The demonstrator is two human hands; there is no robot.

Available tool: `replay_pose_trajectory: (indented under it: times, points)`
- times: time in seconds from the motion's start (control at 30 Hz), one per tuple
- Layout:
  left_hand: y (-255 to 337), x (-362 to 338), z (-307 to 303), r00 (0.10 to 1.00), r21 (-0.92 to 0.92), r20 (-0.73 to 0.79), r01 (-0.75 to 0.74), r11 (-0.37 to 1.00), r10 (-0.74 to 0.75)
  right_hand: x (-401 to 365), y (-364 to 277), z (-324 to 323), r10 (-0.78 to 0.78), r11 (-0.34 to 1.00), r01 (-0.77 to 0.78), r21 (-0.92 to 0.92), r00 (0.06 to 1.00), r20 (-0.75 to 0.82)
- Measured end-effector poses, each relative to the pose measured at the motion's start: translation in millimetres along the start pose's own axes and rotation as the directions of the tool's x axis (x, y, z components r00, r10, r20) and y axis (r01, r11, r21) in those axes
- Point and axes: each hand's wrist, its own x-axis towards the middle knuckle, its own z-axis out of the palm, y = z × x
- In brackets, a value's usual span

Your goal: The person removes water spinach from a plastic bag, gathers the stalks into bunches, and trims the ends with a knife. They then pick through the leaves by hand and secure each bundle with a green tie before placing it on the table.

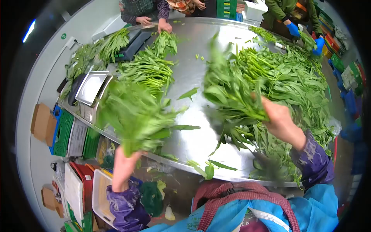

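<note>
My left hand (124, 160) is closed round the stem end of a bunch of leafy greens (133, 112), which look like water spinach. That bunch is blurred by motion over the table's left edge. On the right, my right hand (281, 120) grips a second bunch of greens (228, 91) by its stems, leaves pointing up and left, partly smeared. Beyond the left bunch, cut greens (148, 71) lie stacked with stems toward the middle. A large heap of greens (297, 85) covers the right side. A dark blurred shape below my right hand cannot be made out.
Loose leaves lie on the metal table (189, 127). A scale with a steel pan (92, 88) and a black device (133, 45) stand along the left. Crates (63, 133) and boxes line the floor there. Co-workers stand at the far side, one wearing blue gloves (319, 45).
</note>
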Motion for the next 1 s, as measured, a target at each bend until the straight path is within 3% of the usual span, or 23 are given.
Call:
replay_pose_trajectory:
  times: [0.03,0.07,0.1,0.13,0.2,0.23,0.27,0.3,0.33,0.37,0.47,0.53,0.57,0.6,0.63,0.67,0.7,0.73,0.77,0.8,0.83,0.9,1.0]
  points:
    - [-2,4,-4,0.995,-0.345,-0.029,-0.098,0.933,0.094,5,-2,-6,-0.002,0.995,0.02,0.099,0.984,-0.18]
    - [4,10,7,0.992,-0.269,-0.116,0.024,0.963,-0.058,5,-5,-9,0.02,0.979,0.052,0.199,0.938,-0.346]
    - [-9,21,13,0.99,-0.103,0.062,0.135,0.985,-0.129,8,-2,3,0.087,0.995,-0.077,0.065,0.984,-0.158]
    - [-19,30,16,0.952,0.079,0.217,0.202,0.976,-0.214,17,-2,3,0.268,0.963,-0.268,-0.032,0.938,0.221]
    - [3,28,16,0.962,-0.039,0.193,0.202,0.979,-0.191,22,-4,5,0.12,0.972,-0.114,0.205,0.993,-0.019]
    - [10,26,14,0.996,-0.416,0.049,0.087,0.905,-0.073,24,-9,0,0.073,0.942,0.022,0.335,0.96,-0.27]
    - [11,22,17,0.992,-0.717,-0.124,-0.069,0.693,-0.03,28,-17,-4,0.076,0.942,0.017,0.337,0.962,-0.261]
    - [14,24,26,0.993,-0.672,-0.115,-0.058,0.738,-0.027,32,-27,-6,0.239,0.795,-0.064,0.603,0.947,-0.216]
    - [13,23,34,0.992,-0.651,-0.041,0.062,0.757,-0.117,38,-32,-8,0.375,0.577,-0.113,0.809,0.917,-0.139]
    - [17,19,40,0.992,-0.692,-0.052,0.049,0.72,-0.118,40,-37,2,0.401,0.572,-0.126,0.811,0.905,-0.142]
    - [25,2,62,0.993,-0.756,-0.117,-0.065,0.651,-0.036,43,-65,25,0.452,0.191,-0.013,0.982,0.889,-0.076]
    - [19,-15,86,0.995,-0.698,-0.064,0.008,0.716,-0.073,37,-83,43,0.498,0.074,-0.139,0.988,0.863,0.084]
    - [11,-25,106,0.978,-0.73,-0.013,0.132,0.671,-0.207,29,-89,66,0.497,0.123,-0.193,0.973,0.861,0.107]
    - [-16,-33,127,0.974,-0.79,0.115,0.21,0.577,-0.196,18,-96,96,0.5,0.171,-0.244,0.955,0.856,0.129]
    - [-39,-46,152,0.976,-0.713,0.073,0.194,0.673,-0.204,1,-103,131,0.478,0.233,-0.267,0.935,0.869,0.129]
    - [-40,-51,165,0.904,-0.861,0.284,0.387,0.329,-0.32,-9,-108,146,0.457,0.295,-0.295,0.909,0.879,0.137]
    - [-56,-53,175,0.856,-0.859,0.385,0.469,0.204,-0.345,-19,-104,156,0.395,-0.039,-0.413,0.91,0.83,0.393]
    - [-59,-55,182,0.795,-0.837,0.487,0.543,0.067,-0.362,-28,-105,158,0.25,-0.359,-0.517,0.777,0.749,0.614]
    - [-60,-59,187,0.81,-0.849,0.465,0.523,0.079,-0.359,-30,-106,149,0.166,-0.443,-0.55,0.708,0.726,0.667]
    - [-61,-62,193,0.819,-0.858,0.446,0.506,0.089,-0.363,-39,-102,165,0.292,-0.227,-0.537,0.813,0.759,0.582]
    - [-64,-64,189,0.827,-0.85,0.479,0.521,0.08,-0.294,-44,-103,160,0.289,-0.235,-0.527,0.817,0.764,0.576]
    - [-77,-67,193,0.809,-0.848,0.48,0.527,0.057,-0.339,-45,-103,148,0.314,-0.255,-0.484,0.837,0.777,0.546]
    - [-76,-65,194,0.799,-0.853,0.502,0.521,-0.036,-0.331,-53,-115,125,0.352,-0.554,-0.447,0.703,0.638,0.684]
